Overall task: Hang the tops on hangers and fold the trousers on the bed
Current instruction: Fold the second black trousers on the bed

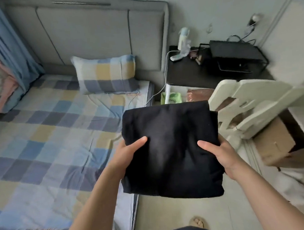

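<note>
Fingers curled underneath, mostly hidden; thumbs pressed flat on top. Left hand and right hand gripping opposite sides of folded black trousers. Held level in air, just off the bed edge, near white chair.

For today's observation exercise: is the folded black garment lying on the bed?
No, the left hand and right hand grip the folded black garment, held up off the bed.
</note>
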Tool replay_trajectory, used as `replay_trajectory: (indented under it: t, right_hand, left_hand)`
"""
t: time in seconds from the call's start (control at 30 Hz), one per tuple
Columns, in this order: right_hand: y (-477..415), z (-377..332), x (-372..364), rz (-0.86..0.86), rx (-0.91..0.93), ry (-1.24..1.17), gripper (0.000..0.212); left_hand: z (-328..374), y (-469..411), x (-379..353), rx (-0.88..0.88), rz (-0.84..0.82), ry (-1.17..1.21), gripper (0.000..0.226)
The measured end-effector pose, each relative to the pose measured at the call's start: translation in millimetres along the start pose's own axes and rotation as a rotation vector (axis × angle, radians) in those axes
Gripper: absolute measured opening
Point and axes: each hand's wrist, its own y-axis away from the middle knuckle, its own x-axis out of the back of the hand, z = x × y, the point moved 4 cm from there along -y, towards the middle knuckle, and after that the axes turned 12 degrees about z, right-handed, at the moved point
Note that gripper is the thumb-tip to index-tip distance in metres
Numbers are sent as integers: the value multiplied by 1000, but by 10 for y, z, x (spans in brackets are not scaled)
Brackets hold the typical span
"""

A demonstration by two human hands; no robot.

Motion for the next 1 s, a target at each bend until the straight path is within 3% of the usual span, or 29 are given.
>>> replay_trajectory:
  t: [0.1, 0.37, 0.53, 0.63, 0.83, 1.0]
  right_hand:
    - [-206, -85, 812, 97, 17, -59, 41]
    - [-609, -260, 2760, 334, 44, -190, 39]
    - [-742, -253, 3488, 439, 23, -246, 59]
    - [-855, -210, 3867, 521, 6, -301, 44]
    - [-1153, -150, 4605, 788, -19, -378, 42]
    - [-1468, -159, 5085, 1050, -22, -497, 37]
  left_hand:
    - [127, 1, -924, -33, -97, -44, 24]
    - [209, 65, -3152, -57, -333, -106, 39]
    - [237, -31, -4119, -81, -450, -206, 58]
    - [273, -129, -4754, -105, -530, -264, 55]
    - [360, -332, -6181, -132, -759, -346, 33]
    - [441, -561, -7434, -133, -983, -480, 42]
